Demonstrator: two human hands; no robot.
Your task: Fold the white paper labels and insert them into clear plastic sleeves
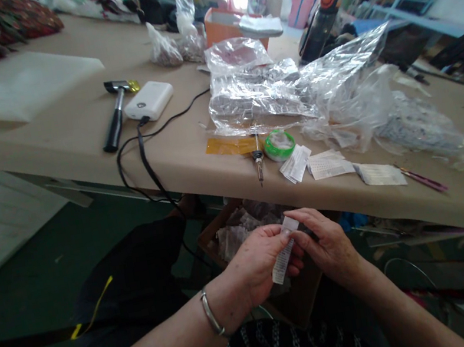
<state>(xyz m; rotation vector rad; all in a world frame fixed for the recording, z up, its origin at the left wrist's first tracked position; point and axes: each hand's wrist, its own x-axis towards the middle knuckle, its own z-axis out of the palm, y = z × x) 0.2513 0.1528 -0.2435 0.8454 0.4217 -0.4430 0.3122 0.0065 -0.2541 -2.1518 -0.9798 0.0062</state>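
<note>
Both hands meet over my lap, below the table's front edge. My left hand (255, 268) pinches a narrow white printed label strip (283, 255) between thumb and fingers. My right hand (328, 246) has its fingers closed on the strip's upper end. A metal bangle (210, 313) circles my left wrist. Under the hands stands a cardboard box (225, 235) with small clear packets inside.
On the brown table (71, 130) lie more white labels (329, 163), a green tape roll (279, 145), a screwdriver-like tool (258, 160), crinkled clear plastic bags (289, 88), a white power bank (149, 100) with a black cable, a hammer (116, 116), a foam sheet (10, 87) and an orange box (224, 25).
</note>
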